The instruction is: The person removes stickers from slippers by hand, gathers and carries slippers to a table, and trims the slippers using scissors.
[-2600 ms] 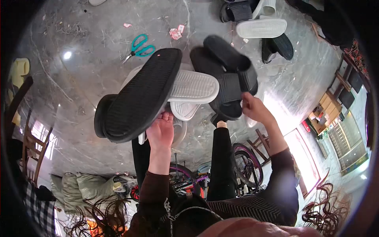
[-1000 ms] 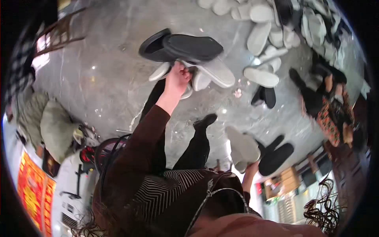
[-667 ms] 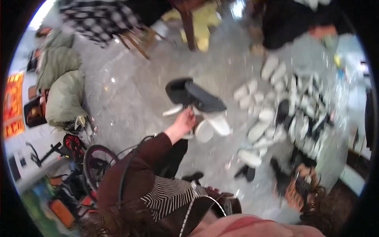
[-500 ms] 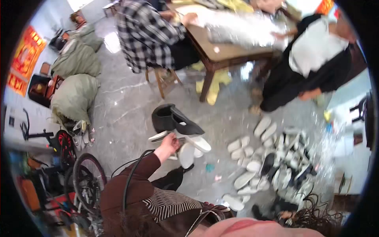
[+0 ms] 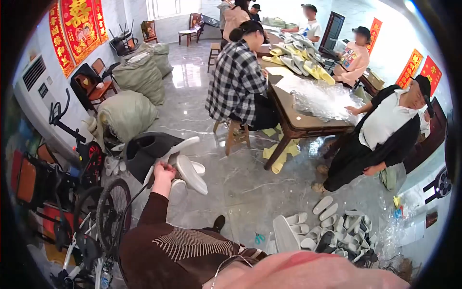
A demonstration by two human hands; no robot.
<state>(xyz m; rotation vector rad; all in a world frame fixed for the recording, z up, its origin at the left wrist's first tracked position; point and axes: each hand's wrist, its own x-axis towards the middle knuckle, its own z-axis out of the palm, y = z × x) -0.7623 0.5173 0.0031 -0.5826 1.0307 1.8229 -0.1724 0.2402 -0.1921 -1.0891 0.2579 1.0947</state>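
My left hand [image 5: 164, 172] reaches out on the left, its fingers closed around a bunch of slide slippers. A black slipper [image 5: 147, 153] sits uppermost in the bunch. Light grey slippers [image 5: 191, 175] hang beside and below it, soles outward. How the fingers grip each one is partly hidden. A large-looking pale slipper [image 5: 285, 233] shows just above my chin at the lower middle; what supports it is hidden. My right hand is out of sight. Many grey slippers [image 5: 332, 226] lie heaped on the floor at the lower right.
A bicycle [image 5: 113, 212] and an exercise bike [image 5: 67, 123] stand left, near stuffed sacks [image 5: 127, 113]. A seated person [image 5: 240, 79] works at a wooden table [image 5: 308, 121] holding yellow slippers [image 5: 315, 70] and plastic bags. Another person [image 5: 392, 120] stands right. Teal scissors [image 5: 260, 238] lie on the floor.
My view has tilted up, showing more of the room. The held slippers now appear further left, swung out with my left hand. The large pale slipper near my chin has come into view.
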